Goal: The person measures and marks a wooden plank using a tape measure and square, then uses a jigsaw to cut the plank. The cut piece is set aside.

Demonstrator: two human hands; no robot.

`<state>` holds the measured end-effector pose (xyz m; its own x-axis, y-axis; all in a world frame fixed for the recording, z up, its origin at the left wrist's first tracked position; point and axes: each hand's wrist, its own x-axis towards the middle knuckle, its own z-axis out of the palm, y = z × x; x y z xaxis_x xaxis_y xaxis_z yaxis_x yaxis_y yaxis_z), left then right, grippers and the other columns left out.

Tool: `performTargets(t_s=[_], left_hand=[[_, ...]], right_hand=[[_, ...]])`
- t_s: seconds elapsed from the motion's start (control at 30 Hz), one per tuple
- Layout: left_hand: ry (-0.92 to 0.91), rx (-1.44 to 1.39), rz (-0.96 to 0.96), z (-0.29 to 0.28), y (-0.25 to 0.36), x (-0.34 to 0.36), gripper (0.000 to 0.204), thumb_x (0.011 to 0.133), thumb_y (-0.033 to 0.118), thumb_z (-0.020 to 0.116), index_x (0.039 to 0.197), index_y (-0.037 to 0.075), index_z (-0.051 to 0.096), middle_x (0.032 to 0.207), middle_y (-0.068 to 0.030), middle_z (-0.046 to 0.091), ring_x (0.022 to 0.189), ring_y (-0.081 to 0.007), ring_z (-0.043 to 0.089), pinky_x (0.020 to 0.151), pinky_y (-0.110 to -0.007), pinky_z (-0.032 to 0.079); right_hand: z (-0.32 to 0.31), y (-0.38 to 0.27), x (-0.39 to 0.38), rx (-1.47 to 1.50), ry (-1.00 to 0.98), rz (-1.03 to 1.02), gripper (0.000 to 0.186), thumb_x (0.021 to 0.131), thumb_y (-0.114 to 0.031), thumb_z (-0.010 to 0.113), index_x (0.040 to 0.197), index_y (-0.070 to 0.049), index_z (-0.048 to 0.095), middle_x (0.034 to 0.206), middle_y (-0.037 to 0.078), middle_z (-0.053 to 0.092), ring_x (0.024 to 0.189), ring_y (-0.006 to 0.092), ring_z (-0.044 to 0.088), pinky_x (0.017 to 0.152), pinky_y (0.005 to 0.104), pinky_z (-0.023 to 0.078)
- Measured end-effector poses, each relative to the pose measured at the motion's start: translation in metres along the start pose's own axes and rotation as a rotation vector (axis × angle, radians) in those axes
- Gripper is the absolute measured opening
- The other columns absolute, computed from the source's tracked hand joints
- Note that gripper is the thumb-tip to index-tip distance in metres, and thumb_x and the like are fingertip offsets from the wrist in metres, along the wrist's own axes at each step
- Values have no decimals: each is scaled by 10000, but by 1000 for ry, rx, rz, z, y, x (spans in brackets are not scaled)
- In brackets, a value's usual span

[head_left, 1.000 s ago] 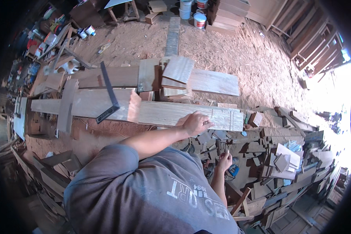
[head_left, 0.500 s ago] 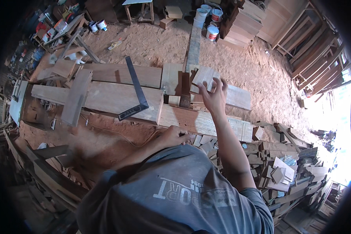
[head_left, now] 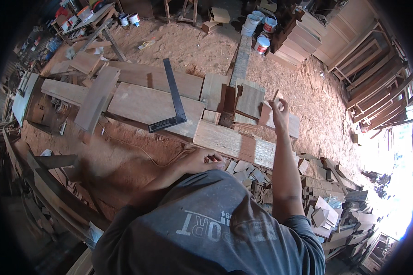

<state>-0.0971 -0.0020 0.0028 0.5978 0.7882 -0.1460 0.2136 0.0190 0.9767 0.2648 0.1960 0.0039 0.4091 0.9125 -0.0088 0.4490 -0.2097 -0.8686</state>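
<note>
My right hand [head_left: 280,112] is raised past the right side of the work, pinching a small wood strip [head_left: 276,95] upright between its fingertips. To its left, a squarish board with a notched edge [head_left: 251,101] lies on other thin wood pieces. Close to my shirt, my left hand [head_left: 202,161] is closed with curled fingers; whatever they may hold is hidden. Just beyond it runs a long thick wooden beam [head_left: 234,143]. A dark carpenter's square [head_left: 173,89] rests on a wide plank [head_left: 147,104], its thick stock toward me.
Loose boards [head_left: 96,98] overlap on the left. Wood offcuts [head_left: 326,213] are heaped at the lower right. Paint buckets [head_left: 262,44] stand at the far side by stacked wood [head_left: 298,39]. Frames [head_left: 376,68] lean at the right, and a sandal [head_left: 147,44] lies on the dirt floor.
My right hand has left the notched board and moved right, with the small wood strip now showing in its fingers. My left hand stays near my shirt. The view has shifted slightly.
</note>
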Motion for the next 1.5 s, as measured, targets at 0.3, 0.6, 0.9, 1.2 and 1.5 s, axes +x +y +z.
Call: performTargets(t_s=[0.3, 0.6, 0.9, 1.2, 1.5], left_hand=[[-51, 14, -82, 7, -11, 4, 451, 1012, 348, 839, 1332, 43, 754, 1220, -85, 787, 1095, -159, 707, 940, -346, 589], [-38, 49, -105, 11, -33, 8, 428, 1015, 332, 838, 1308, 32, 754, 1155, -62, 766, 1049, -137, 681, 939, -313, 564], [-92, 7, -140, 18, -23, 16, 455, 1012, 343, 837, 1324, 26, 740, 1197, -51, 755, 1097, -136, 670, 939, -320, 569], [-100, 10, -190, 11, -26, 9, 527, 1019, 403, 821, 1371, 27, 711, 1332, -114, 744, 1197, -200, 694, 1048, -377, 572], [-22, -102, -197, 9, -38, -2, 518, 1026, 364, 821, 1378, 4, 696, 1370, -132, 728, 1235, -236, 703, 1087, -394, 567]], right_hand=[[-33, 94, 18, -587, -102, -310, 1016, 798, -612, 920, 1532, -3, 570, 1597, 264, 535, 1527, 442, 473, 1226, 505, 454], [25, -1, -26, -184, 25, -323, 887, 881, -671, 841, 1455, -21, 653, 1603, 252, 507, 1500, 452, 507, 1229, 530, 446], [67, -97, -84, -558, -183, -89, 972, 768, -483, 907, 1575, -146, 483, 1741, 221, 298, 1489, 566, 430, 1165, 664, 438], [44, -82, -53, -608, -269, -51, 1088, 784, -508, 888, 1654, -92, 382, 1755, 258, 258, 1509, 568, 431, 1244, 597, 436], [-31, 21, 29, -706, -148, 8, 1065, 847, -631, 801, 1676, -96, 401, 1751, 285, 274, 1575, 466, 410, 1290, 531, 392]])
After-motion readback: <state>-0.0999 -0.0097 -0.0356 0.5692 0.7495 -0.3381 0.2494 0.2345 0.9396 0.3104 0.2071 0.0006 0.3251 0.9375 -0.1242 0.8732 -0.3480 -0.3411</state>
